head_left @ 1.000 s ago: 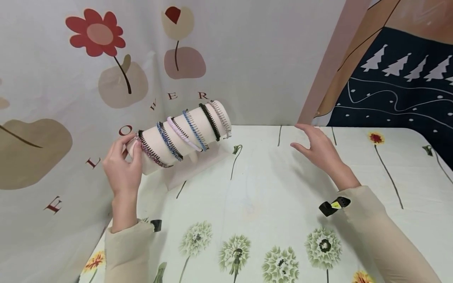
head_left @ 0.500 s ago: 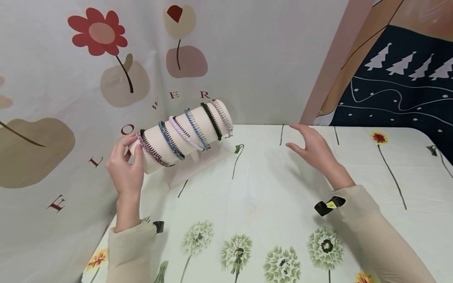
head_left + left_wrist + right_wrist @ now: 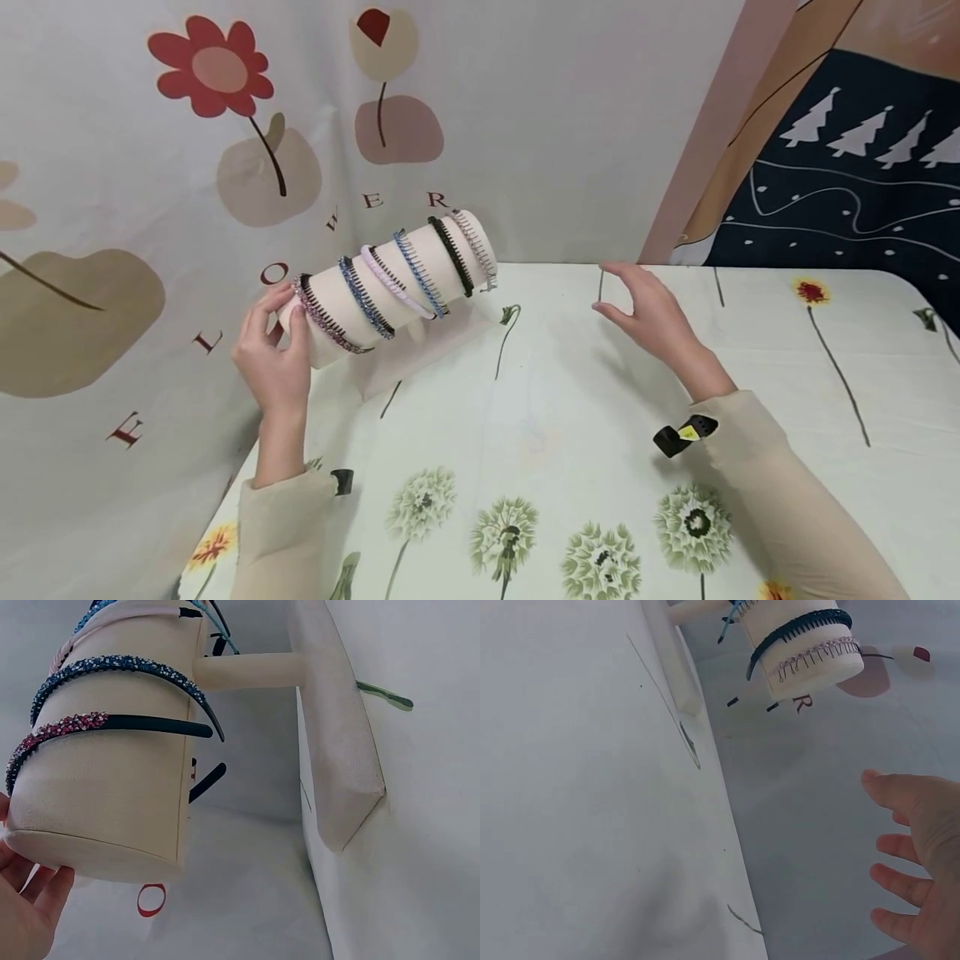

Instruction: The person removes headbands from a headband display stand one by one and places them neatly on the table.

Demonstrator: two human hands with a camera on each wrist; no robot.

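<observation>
In the head view, tugging the headband stand (image 3: pixel 384 298), at far left on the table (image 3: pixel 555 425), might tip it or shed its pink glitter headband (image 3: pixel 318 318), since the left hand (image 3: pixel 273 367) grasps only its left, near end. The left wrist view shows that pinch; the right shows the right hand (image 3: pixel 922 847) spread, holding nothing, apart from the stand.

I found free passage above the tablecloth (image 3: pixel 555 408) between the right hand (image 3: pixel 660 321) and the headband stand (image 3: pixel 348 308), the backdrop (image 3: pixel 562 158) obstructing behind.
</observation>
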